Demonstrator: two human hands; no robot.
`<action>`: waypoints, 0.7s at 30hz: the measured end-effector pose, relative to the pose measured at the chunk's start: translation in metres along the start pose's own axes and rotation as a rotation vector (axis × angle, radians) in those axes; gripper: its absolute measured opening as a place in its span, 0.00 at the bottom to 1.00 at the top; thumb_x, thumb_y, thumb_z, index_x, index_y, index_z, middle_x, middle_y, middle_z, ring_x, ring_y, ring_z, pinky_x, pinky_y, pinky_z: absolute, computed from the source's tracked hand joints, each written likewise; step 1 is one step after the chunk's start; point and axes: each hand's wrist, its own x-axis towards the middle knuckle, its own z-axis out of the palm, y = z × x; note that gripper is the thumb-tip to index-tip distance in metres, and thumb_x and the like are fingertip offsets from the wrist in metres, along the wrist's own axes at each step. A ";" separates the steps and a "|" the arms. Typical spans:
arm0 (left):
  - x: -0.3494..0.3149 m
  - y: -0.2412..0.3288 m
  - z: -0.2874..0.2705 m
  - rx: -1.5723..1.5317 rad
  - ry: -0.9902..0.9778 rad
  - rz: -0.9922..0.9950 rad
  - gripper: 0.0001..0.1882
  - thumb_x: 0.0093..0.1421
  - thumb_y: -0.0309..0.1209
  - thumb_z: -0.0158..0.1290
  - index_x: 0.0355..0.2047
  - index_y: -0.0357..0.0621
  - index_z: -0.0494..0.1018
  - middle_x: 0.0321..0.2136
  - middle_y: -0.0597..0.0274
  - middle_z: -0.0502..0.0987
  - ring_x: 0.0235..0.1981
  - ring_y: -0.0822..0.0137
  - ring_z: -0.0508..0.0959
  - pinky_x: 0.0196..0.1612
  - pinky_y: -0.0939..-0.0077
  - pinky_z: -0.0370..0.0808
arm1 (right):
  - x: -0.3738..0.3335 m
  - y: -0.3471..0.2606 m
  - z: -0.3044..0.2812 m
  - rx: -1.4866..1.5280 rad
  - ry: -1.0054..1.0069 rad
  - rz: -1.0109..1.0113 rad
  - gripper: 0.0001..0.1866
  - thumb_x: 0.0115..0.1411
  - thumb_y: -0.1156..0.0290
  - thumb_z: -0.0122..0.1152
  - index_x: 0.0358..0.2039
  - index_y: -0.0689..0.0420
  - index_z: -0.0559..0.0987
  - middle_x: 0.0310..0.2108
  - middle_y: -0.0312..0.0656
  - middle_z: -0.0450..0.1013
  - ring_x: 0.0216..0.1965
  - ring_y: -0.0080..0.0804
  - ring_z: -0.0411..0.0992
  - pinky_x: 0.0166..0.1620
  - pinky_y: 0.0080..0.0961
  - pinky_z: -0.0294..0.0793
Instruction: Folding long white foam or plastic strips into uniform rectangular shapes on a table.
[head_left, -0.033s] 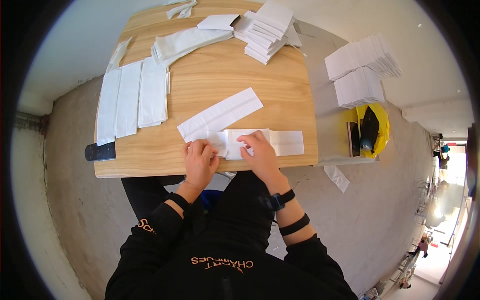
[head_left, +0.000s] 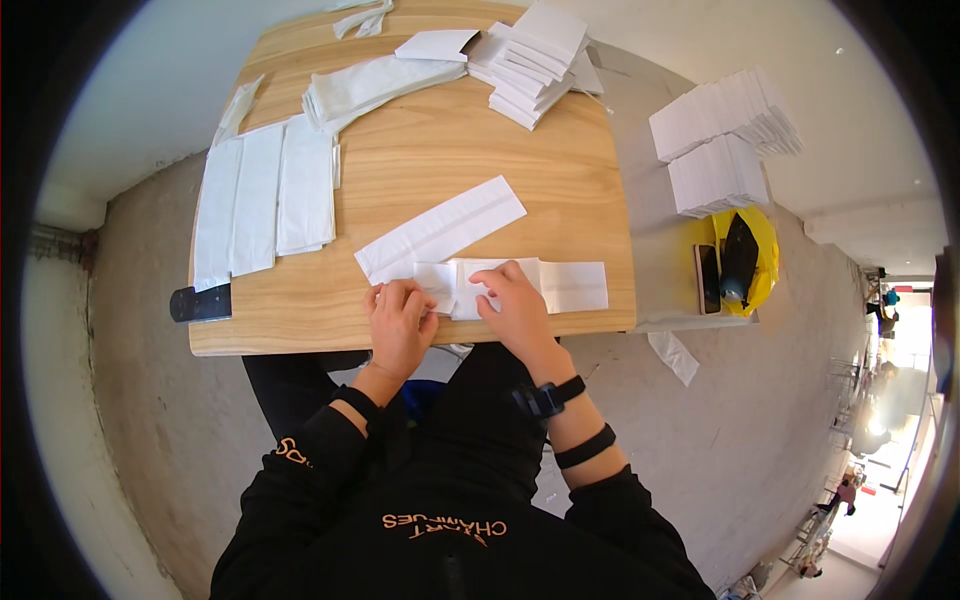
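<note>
Spanning the lower centre of the frame, a white paper strip point(head_left: 575, 285) lies flat along the near edge of the bench point(head_left: 480, 150), with a shorter folded panel at its middle. Left hand point(head_left: 402, 325): fingers bunched at the strip's left end; whether the grip is clamped on the paper cannot be told. Right hand point(head_left: 518, 315): thumb and index finger apart above the panel. Both hands hide parts of the strip. A diagonal strip point(head_left: 440, 228) adjoins its upper-left end; overlap cannot be told.

Containers: at right, a yellow bag point(head_left: 764, 265) holds a dark cylindrical item point(head_left: 738, 255); a phone point(head_left: 707, 278) lies just beside it. At upper centre, a white sleeve point(head_left: 432, 44) shows a dark opening; its contents are not visible.

Surroundings: flat white stacks point(head_left: 255, 200), left; folded white pieces point(head_left: 530, 65), top; upright white bundles point(head_left: 715, 178), upper right.
</note>
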 end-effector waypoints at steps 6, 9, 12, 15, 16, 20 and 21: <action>-0.002 -0.009 -0.009 -0.152 0.007 -0.133 0.11 0.45 0.21 0.57 0.30 0.44 0.71 0.35 0.58 0.71 0.40 0.56 0.71 0.46 0.63 0.65 | 0.005 0.011 0.016 -0.127 -0.020 0.031 0.16 0.48 0.77 0.59 0.40 0.52 0.77 0.35 0.42 0.67 0.37 0.42 0.70 0.37 0.35 0.72; -0.002 -0.022 -0.021 -0.289 0.055 -0.265 0.09 0.47 0.21 0.57 0.29 0.40 0.70 0.34 0.54 0.71 0.35 0.52 0.71 0.40 0.63 0.69 | 0.005 0.013 0.014 -0.118 -0.020 0.030 0.17 0.48 0.77 0.59 0.41 0.52 0.77 0.35 0.43 0.67 0.38 0.42 0.70 0.37 0.35 0.72; -0.011 -0.032 -0.033 -0.364 0.001 -0.496 0.08 0.53 0.25 0.57 0.29 0.36 0.69 0.29 0.53 0.70 0.30 0.56 0.71 0.35 0.68 0.69 | 0.007 0.010 0.013 -0.153 -0.014 -0.021 0.17 0.50 0.74 0.61 0.43 0.52 0.76 0.35 0.41 0.67 0.32 0.38 0.71 0.35 0.29 0.72; -0.011 -0.028 -0.042 -0.391 -0.050 -0.580 0.09 0.55 0.27 0.57 0.29 0.34 0.69 0.25 0.53 0.69 0.27 0.60 0.69 0.34 0.71 0.68 | 0.006 0.004 0.010 -0.173 -0.037 -0.032 0.20 0.48 0.70 0.65 0.45 0.52 0.76 0.35 0.43 0.66 0.38 0.41 0.70 0.37 0.35 0.72; -0.010 -0.024 -0.043 -0.427 -0.031 -0.527 0.09 0.55 0.26 0.57 0.28 0.34 0.68 0.25 0.53 0.69 0.27 0.60 0.69 0.33 0.71 0.67 | 0.006 0.004 0.010 -0.175 -0.039 -0.035 0.21 0.48 0.69 0.66 0.45 0.52 0.76 0.35 0.43 0.66 0.37 0.41 0.70 0.37 0.34 0.72; 0.008 -0.004 -0.051 -0.422 -0.034 -0.337 0.09 0.53 0.25 0.57 0.27 0.35 0.67 0.25 0.51 0.68 0.28 0.57 0.69 0.33 0.70 0.67 | 0.007 -0.001 0.010 -0.210 -0.032 -0.016 0.21 0.49 0.67 0.67 0.46 0.52 0.77 0.33 0.43 0.65 0.35 0.39 0.70 0.36 0.32 0.72; 0.014 0.004 -0.053 -0.423 -0.034 -0.337 0.09 0.53 0.25 0.57 0.27 0.35 0.67 0.25 0.51 0.68 0.28 0.57 0.69 0.33 0.70 0.67 | 0.006 0.000 0.009 -0.210 -0.032 -0.016 0.21 0.49 0.67 0.67 0.46 0.52 0.77 0.33 0.43 0.65 0.35 0.39 0.70 0.36 0.32 0.72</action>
